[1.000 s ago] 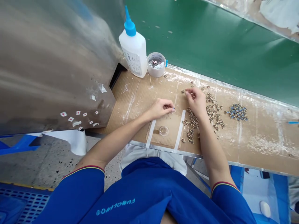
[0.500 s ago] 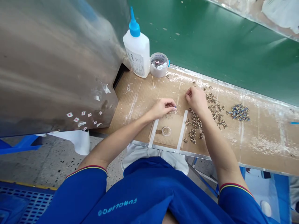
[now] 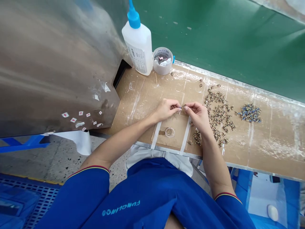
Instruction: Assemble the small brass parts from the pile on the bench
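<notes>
My left hand (image 3: 167, 109) pinches a tiny blue piece (image 3: 180, 107) between thumb and fingertips. Facing it, almost touching, my right hand (image 3: 198, 116) is closed in a pinch on a tiny dark piece (image 3: 184, 106); its kind is too small to make out. Beside and partly behind the right forearm spreads a pile of small curved gold-brown pieces (image 3: 217, 113). Farther right lies a heap of similar pieces with blue on them (image 3: 249, 113). Below my hands, a small round clear dish (image 3: 170, 132) sits on a cardboard patch between two white tape strips.
A white bottle with a blue nozzle (image 3: 139, 47) stands at the back left, beside a tape roll (image 3: 163, 69) with scraps inside. A thin stick (image 3: 156, 79) lies before them. A metal panel (image 3: 59, 63) walls off the left; a green surface (image 3: 214, 38) runs behind the cardboard-covered bench.
My right hand has come from the edge of the gold-brown pile toward my left hand, now with a tiny dark piece at its fingertips. My left hand has stayed almost in place.
</notes>
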`<action>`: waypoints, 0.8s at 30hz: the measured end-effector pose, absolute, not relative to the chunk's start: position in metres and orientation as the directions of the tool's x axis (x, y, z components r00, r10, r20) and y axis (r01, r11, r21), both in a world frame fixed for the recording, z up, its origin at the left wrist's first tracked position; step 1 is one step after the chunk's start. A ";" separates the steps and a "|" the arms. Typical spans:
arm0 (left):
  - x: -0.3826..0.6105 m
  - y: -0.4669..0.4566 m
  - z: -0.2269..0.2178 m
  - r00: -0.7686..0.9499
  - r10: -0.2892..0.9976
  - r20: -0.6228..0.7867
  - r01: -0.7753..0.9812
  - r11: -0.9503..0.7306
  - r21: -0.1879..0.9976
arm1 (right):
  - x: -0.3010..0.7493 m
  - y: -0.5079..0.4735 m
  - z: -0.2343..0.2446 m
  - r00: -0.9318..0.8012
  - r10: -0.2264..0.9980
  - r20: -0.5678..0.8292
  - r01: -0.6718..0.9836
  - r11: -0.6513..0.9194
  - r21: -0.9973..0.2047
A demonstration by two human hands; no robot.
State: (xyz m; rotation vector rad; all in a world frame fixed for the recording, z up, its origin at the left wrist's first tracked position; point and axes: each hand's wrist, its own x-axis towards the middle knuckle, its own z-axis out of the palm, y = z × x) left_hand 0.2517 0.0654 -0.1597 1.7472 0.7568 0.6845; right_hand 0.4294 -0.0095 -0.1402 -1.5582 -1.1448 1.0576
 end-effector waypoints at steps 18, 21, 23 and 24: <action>0.250 0.069 -0.162 0.707 0.703 0.080 0.290 -0.392 0.873 | 0.427 -0.014 -0.146 0.062 0.992 -0.113 0.298 -0.126 -0.946; 0.250 0.069 -0.163 0.729 0.680 0.082 0.305 -0.429 0.850 | 0.429 -0.012 -0.143 -0.002 0.993 -0.120 0.326 -0.113 -0.939; 0.250 0.069 -0.164 0.742 0.666 0.077 0.319 -0.452 0.833 | 0.431 -0.011 -0.140 -0.038 0.991 -0.125 0.349 -0.104 -0.931; 0.250 0.068 -0.164 0.748 0.660 0.078 0.324 -0.465 0.824 | 0.431 -0.010 -0.139 -0.052 0.990 -0.129 0.357 -0.102 -0.928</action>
